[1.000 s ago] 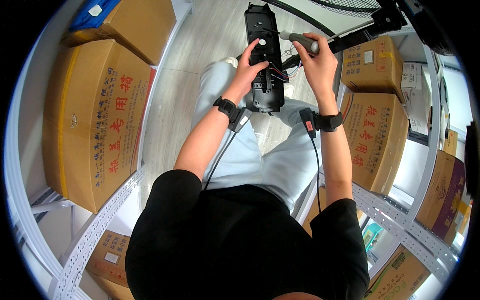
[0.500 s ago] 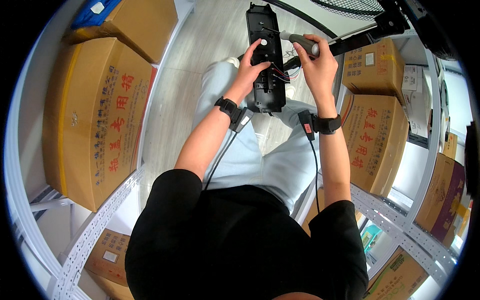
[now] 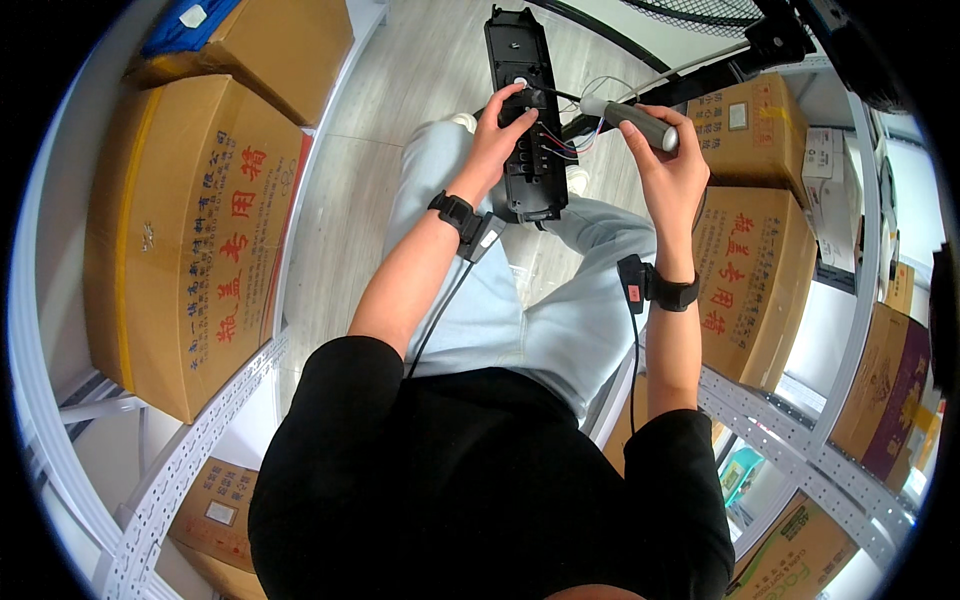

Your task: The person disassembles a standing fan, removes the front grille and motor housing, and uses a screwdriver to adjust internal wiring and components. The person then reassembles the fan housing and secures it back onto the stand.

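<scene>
A long black plastic housing [image 3: 538, 190] lies lengthwise in front of my knees, with a round white part [image 3: 520, 82] and thin coloured wires [image 3: 562, 148] on it. My left hand [image 3: 490, 145] grips it from the left side, thumb and index finger bent over its middle near a small dark piece. In my right hand [image 3: 672, 170] is a screwdriver [image 3: 640, 122] with a grey handle, held between thumb and fingers. Its dark shaft points left over the housing, close to my left fingertips. Whether the tip touches anything, I cannot tell.
Large cardboard boxes fill the metal shelf [image 3: 185, 455] on the left, one big box [image 3: 200, 240] nearest. More boxes [image 3: 750, 285] stand on the right shelving. A black frame with mesh [image 3: 690, 85] is beyond the housing. Cables run from both wrist straps.
My right hand has moved right and slightly nearer with the screwdriver, whose shaft is lower along the housing. My left thumb and index finger have drawn closer together. The housing has shifted slightly left.
</scene>
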`<state>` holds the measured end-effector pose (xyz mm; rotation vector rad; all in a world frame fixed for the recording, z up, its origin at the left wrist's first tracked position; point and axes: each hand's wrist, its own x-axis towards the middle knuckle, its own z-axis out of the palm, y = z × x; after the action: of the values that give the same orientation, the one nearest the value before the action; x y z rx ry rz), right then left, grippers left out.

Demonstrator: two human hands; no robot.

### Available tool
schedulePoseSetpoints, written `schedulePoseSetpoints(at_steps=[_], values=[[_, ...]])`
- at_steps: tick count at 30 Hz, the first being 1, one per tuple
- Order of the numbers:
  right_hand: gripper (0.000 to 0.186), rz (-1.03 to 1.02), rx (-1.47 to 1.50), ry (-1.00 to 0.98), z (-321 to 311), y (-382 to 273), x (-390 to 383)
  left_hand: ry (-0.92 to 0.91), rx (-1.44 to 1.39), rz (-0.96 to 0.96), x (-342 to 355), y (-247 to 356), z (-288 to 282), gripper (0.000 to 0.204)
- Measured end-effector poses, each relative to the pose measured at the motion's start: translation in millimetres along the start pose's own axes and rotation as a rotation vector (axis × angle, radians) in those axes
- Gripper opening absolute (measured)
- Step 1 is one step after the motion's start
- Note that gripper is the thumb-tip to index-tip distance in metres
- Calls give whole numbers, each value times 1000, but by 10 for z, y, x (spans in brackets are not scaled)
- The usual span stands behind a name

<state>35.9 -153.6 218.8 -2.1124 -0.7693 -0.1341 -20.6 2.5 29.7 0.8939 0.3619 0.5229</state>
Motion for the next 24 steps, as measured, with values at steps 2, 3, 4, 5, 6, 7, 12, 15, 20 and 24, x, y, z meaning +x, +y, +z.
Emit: schedulePoseSetpoints(at_steps=[2,3,4,5,6,7,12,15,20,24], values=[[33,14,27,-4,-37,31,-40,-8,15,-4,12,-35,-11,45],[33,17,35,-7,-46,39,-54,9,28,-2,21,-60,-18,43],[33,20,42,-10,-54,45,-67,27,42,1,29,-85,-24,41],[33,23,50,-13,-61,44,-78,45,55,4,35,-108,-33,39],[33,35,36,-20,-75,33,-96,36,39,-7,29,-98,-29,37],[33,46,23,-27,-89,12,-114,27,24,-18,19,-86,-35,34],[33,65,33,-28,-98,62,-158,12,-24,-57,-23,-4,-1,22],[33,70,7,-34,-94,68,-164,24,21,-18,-10,-32,-22,17],[33,69,15,-36,-97,94,-164,39,73,24,29,-121,-68,15],[32,59,0,-37,-90,51,-167,39,69,11,24,-114,-60,14]])
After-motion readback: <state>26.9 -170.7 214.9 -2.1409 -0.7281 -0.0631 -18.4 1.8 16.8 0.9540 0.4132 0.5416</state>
